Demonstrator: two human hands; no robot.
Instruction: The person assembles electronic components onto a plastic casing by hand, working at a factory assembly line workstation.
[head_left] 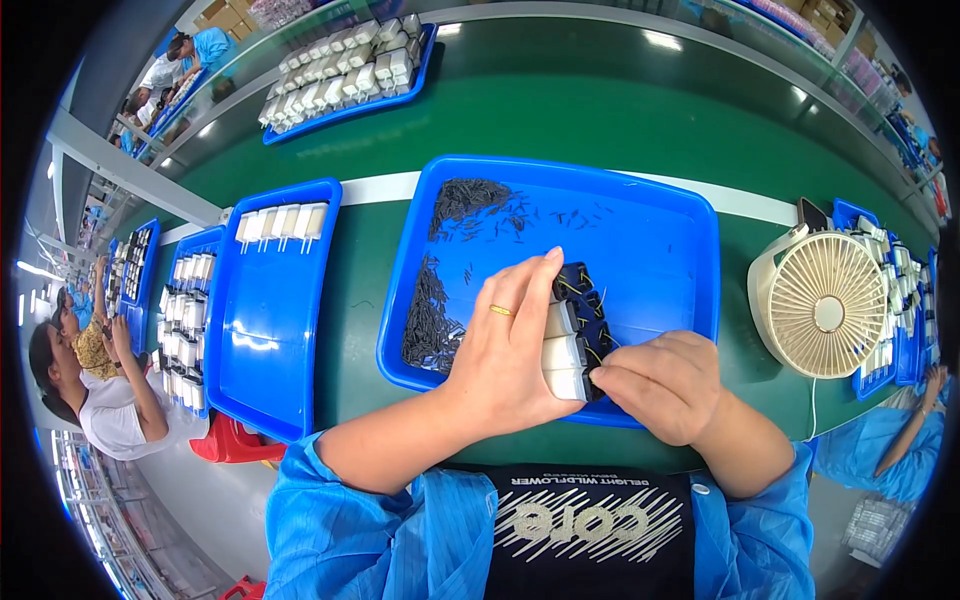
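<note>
And I've got the row of white blocks [562, 354] over the blue tray's [655, 265] near side, liable to tilt if the right hand [668, 385] presses its near end too hard, left hand [505, 345] curled snugly round it, right fingertips pinched together, on what I can't tell.
</note>
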